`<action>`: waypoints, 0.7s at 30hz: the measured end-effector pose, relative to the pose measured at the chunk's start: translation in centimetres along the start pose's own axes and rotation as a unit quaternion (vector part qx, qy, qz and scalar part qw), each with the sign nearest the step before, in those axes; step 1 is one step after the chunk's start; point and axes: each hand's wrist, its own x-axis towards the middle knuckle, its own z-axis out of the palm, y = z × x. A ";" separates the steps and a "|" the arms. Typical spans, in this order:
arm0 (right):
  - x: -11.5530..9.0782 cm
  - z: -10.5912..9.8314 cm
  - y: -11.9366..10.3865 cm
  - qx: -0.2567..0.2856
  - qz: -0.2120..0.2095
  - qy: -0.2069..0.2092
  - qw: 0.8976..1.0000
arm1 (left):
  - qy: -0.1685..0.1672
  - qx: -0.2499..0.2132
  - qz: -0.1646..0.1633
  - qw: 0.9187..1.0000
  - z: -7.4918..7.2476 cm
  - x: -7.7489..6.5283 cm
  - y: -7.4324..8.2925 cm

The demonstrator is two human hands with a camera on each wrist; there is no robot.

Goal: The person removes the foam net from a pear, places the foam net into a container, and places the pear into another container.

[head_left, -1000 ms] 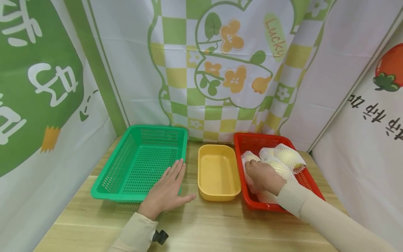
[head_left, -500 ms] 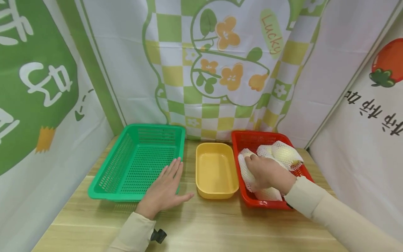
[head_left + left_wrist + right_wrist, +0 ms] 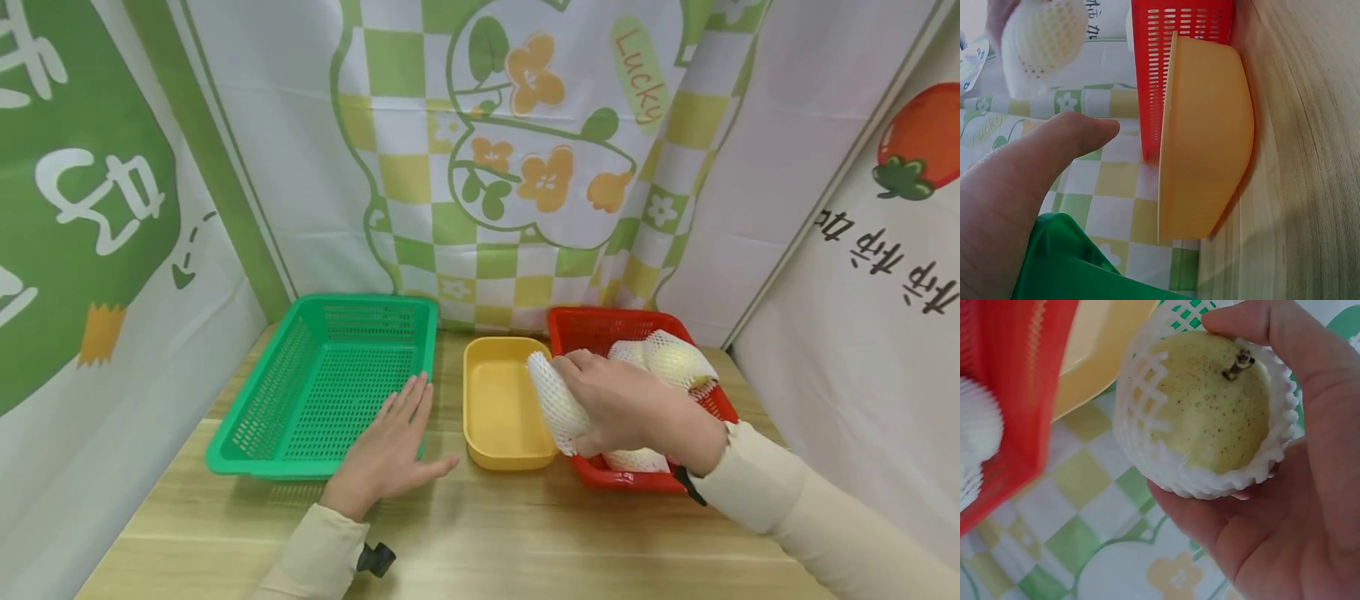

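My right hand [image 3: 637, 404] grips a speckled yellow-green pear [image 3: 1216, 406] in a white foam net sleeve [image 3: 557, 408]. It holds the pear above the left rim of the red basket [image 3: 622, 481], near the yellow tub [image 3: 502, 400]. In the right wrist view, thumb and fingers curl round the sleeve, and the pear's stem shows. My left hand [image 3: 390, 450] lies with straight fingers at the right side of the green basket [image 3: 262, 467]. Whether it presses on the rim is hard to tell. More net-wrapped fruits [image 3: 678, 367] lie in the red basket, partly hidden by my right hand.
The yellow tub stands between the two baskets on a wooden table [image 3: 480, 542], with nothing inside it. A printed curtain [image 3: 510, 275] hangs right behind the containers. White fabric walls [image 3: 832, 333] close off both sides.
My right hand has lifted the pear out of the red basket and moved left toward the yellow tub. My left hand has kept its place by the green basket. The head view has shifted slightly.
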 end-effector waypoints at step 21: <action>-0.3 8.6 -8.6 -0.083 -0.219 -0.025 0.972 | 0.005 0.010 -0.001 1.000 -0.2 -0.1 0.1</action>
